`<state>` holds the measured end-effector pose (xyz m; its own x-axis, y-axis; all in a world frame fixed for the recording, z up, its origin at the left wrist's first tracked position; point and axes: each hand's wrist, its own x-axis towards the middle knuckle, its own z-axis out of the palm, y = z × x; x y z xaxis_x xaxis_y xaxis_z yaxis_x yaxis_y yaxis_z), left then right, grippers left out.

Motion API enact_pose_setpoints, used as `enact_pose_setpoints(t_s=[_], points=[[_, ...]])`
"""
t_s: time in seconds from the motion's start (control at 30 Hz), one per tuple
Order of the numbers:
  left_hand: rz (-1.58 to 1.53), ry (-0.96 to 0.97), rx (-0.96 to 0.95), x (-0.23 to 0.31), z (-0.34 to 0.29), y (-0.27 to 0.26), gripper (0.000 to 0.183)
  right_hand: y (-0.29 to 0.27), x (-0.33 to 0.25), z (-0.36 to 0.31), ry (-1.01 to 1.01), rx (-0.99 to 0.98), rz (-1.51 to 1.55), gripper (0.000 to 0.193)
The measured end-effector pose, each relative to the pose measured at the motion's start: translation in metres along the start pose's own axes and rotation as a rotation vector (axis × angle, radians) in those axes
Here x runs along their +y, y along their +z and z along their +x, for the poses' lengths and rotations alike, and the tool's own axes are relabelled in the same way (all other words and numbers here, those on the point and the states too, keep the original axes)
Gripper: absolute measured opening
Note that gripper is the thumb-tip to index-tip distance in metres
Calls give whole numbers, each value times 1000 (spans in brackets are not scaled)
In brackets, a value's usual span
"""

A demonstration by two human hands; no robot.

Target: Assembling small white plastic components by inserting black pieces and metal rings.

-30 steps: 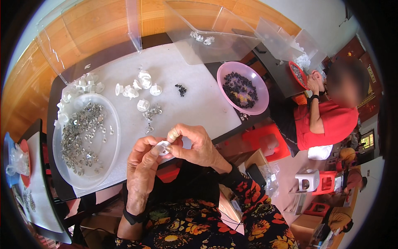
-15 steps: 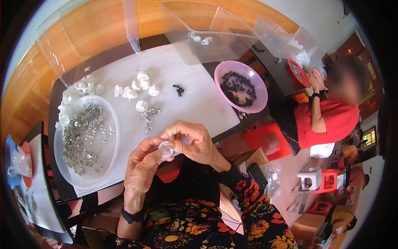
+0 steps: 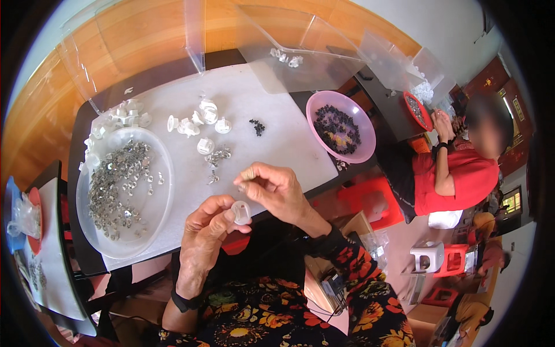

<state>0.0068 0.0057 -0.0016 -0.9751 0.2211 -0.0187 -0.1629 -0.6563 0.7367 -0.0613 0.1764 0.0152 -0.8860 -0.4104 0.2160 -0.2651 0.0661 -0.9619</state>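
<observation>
Between the thumb and fingers of my left hand (image 3: 201,246) is a small round white plastic part (image 3: 241,213), its hollow side facing up. My right hand (image 3: 280,194) hovers just above and to the right of it, apart from it. Thumb and forefinger there are pinched together; whatever lies between them is too small to make out. Beyond my hands, a little heap of shiny metal pieces (image 3: 218,155) lies on the white table covering (image 3: 272,159). Several white plastic parts (image 3: 205,146) sit behind that heap, with a small cluster of black pieces (image 3: 258,127) to their right.
A clear oval tray (image 3: 168,214) of metal pieces stands at left, more white parts (image 3: 130,113) behind it. At right is a pink bowl (image 3: 369,147) of black pieces. Clear plastic bins (image 3: 306,43) line the back. A co-worker in red (image 3: 451,185) sits at right.
My right hand has drawn away from the white plastic part, up and to the right. My left hand has shifted slightly right, still holding the part. The view has turned a little.
</observation>
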Motion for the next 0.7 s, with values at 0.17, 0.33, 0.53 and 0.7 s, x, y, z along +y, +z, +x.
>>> enact_pose_setpoints(t_s=[0.17, 0.33, 0.53, 0.7], points=[[-59, 19, 0, -1, -8, -5, 24, -2, -4, 25, 178, 9, -184, 7], [-111, -16, -23, -2, -11, -9, 22, 11, -2, 48, -260, -154, -533, 10], [-135, -13, -14, -2, -10, -13, 22, 17, -9, 56, -200, -243, -641, 8], [-149, 9, -17, -4, -9, -13, 22, 3, -6, 53, -63, -124, -444, 9]])
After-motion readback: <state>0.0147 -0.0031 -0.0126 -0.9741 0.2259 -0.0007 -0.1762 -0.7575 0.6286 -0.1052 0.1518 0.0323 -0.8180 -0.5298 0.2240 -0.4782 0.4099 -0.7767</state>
